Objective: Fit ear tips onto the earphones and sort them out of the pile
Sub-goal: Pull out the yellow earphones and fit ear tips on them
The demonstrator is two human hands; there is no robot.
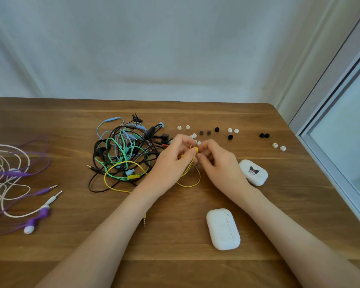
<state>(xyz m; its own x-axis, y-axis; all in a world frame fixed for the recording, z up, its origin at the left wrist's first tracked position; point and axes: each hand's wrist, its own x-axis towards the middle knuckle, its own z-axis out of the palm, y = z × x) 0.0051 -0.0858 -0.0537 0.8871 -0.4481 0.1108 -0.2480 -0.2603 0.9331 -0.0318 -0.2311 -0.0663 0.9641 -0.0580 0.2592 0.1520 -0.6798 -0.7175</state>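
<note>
My left hand pinches a yellow earbud between thumb and fingers, just right of the tangled pile of wired earphones. Its yellow cable loops down under both hands and back into the pile. My right hand meets the earbud from the right with curled fingertips; whatever it pinches is hidden. Loose white and black ear tips lie scattered in a row behind my hands. Sorted purple and white earphones lie at the far left.
A plain white earbud case lies near the front, right of centre. A second white case with a cartoon print sits just right of my right wrist. The wooden table ends at a window frame on the right.
</note>
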